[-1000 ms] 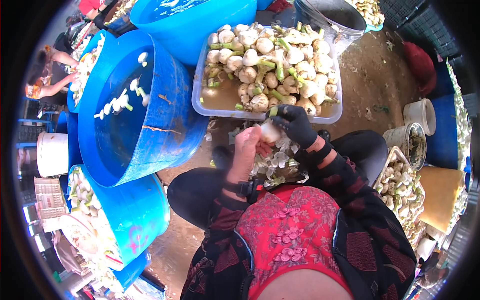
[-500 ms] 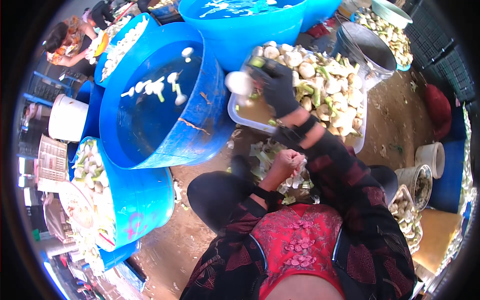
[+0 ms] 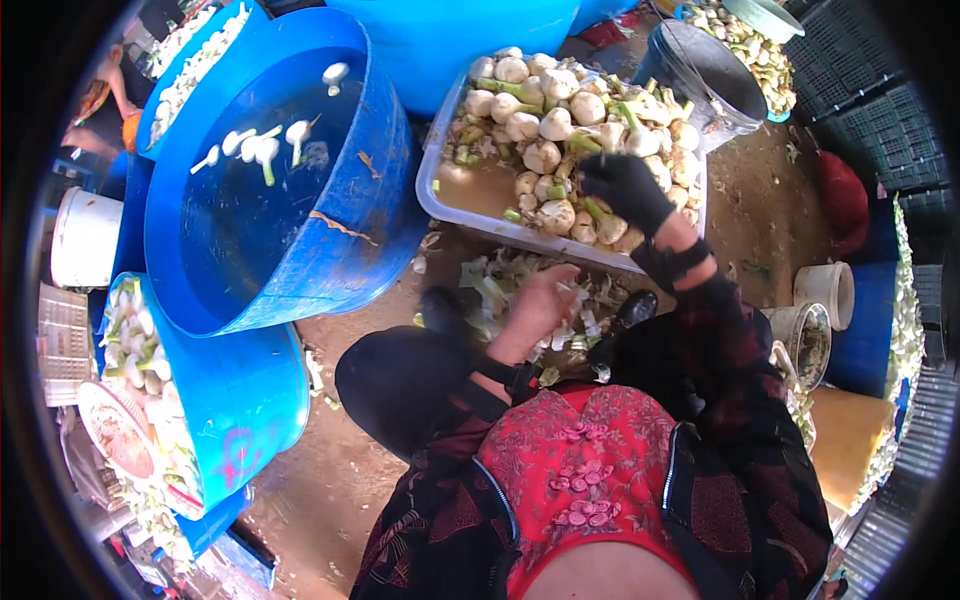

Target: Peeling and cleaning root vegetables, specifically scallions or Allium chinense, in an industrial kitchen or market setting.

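Observation:
My right hand [image 3: 628,192], in a black glove, is over the front of a pile of garlic bulbs [image 3: 558,124] with cut green stems. Its fingers reach down at the bulbs, and no bulb shows lifted in it. The bulbs fill most of a clear plastic crate [image 3: 500,232], whose left corner holds brownish water. Nearer to me, my bare left hand [image 3: 542,303] hovers above scattered garlic peelings [image 3: 490,280] between my feet. Its fingers are loosely bent and apart, with nothing visible in them.
Left of the crate stands a blue tub [image 3: 380,215] of water with several white bulbs floating. A second blue tub [image 3: 245,400] is heaped with trimmed bulbs. Beyond the crate's right side is a metal bucket [image 3: 690,75]. White pails [image 3: 828,290] stand at right; another person's arm [image 3: 118,85] shows far left.
My right hand has moved from the crate's left edge, where it was by a blurred white bulb, rightward over the pile. My left hand has opened from a fist. The view has shifted.

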### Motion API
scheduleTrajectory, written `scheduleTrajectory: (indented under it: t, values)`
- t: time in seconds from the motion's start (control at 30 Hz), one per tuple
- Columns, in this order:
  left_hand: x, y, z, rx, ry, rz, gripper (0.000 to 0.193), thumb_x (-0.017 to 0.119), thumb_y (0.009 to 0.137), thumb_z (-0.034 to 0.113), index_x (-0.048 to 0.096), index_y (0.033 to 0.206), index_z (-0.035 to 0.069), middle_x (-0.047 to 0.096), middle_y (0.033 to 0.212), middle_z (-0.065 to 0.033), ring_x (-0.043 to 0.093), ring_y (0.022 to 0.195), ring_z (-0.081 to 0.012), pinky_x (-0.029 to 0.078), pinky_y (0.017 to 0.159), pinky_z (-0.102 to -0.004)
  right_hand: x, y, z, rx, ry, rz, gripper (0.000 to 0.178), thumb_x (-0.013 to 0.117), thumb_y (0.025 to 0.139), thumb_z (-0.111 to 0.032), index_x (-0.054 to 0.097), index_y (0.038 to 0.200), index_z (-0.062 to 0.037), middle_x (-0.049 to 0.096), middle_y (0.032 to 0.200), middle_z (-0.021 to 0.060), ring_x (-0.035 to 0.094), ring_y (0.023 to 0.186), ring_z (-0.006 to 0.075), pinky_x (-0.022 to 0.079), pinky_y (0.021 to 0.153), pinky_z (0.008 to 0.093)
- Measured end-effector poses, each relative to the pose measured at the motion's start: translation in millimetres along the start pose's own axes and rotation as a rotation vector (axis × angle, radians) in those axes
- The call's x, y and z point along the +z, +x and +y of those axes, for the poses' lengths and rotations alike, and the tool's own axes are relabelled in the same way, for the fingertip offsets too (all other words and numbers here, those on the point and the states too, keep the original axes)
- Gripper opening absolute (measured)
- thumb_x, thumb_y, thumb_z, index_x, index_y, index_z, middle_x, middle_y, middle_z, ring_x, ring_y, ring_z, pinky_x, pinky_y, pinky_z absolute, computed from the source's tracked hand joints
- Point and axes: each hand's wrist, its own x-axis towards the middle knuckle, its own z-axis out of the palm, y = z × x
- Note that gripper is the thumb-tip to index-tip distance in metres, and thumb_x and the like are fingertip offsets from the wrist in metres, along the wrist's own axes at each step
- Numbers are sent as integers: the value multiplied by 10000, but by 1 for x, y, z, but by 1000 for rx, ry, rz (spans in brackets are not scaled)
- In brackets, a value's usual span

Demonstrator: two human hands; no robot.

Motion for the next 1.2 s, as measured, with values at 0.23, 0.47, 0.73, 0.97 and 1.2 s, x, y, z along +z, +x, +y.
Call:
scheduleTrajectory:
  t: [0.23, 0.47, 0.73, 0.97, 1.2]
  values:
    - [-8, 39, 48, 547, 714, 809, 343, 669, 700, 222, 576, 985, 55, 601, 876, -145, 552, 813, -284, 450, 715, -351, 24, -73, 17, 107, 128, 85, 220, 668, 721, -147, 635, 890, -9, 620, 767, 176, 620, 668, 260, 467, 616, 328]
    - [-29, 82, 69, 150, 1037, 501, 484, 728, 594, 353, 547, 946, 74, 622, 855, -162, 598, 792, -330, 468, 710, -416, 20, -95, 9, 340, 351, 45, 177, 638, 754, -91, 628, 878, 34, 621, 673, 109, 571, 545, 146, 452, 539, 285]
    - [-55, 49, 76, 175, -271, 441, 305, 631, 747, 328, 568, 895, 68, 577, 710, 11, 531, 554, -61, 384, 410, -182, 15, -102, 13, 359, 726, 159, 224, 642, 783, -109, 619, 954, 33, 586, 666, 38, 497, 499, 68, 405, 472, 223]
    - [5, 3, 80, 336, -158, 339, 446, 662, 748, 210, 467, 1103, 24, 574, 924, -47, 563, 740, -103, 461, 578, -205, 33, -89, -13, 316, 926, 349, 267, 544, 863, -233, 522, 680, -39, 477, 548, -11, 427, 466, 66, 333, 417, 230]
    - [20, -10, 73, 555, 18, 312, 635, 793, 615, 45, 418, 1124, -3, 525, 1000, -58, 541, 867, -131, 463, 783, -255, 38, -90, -9, 222, 624, 298, 289, 613, 824, -270, 614, 781, 16, 599, 619, 69, 478, 520, 85, 392, 466, 289]
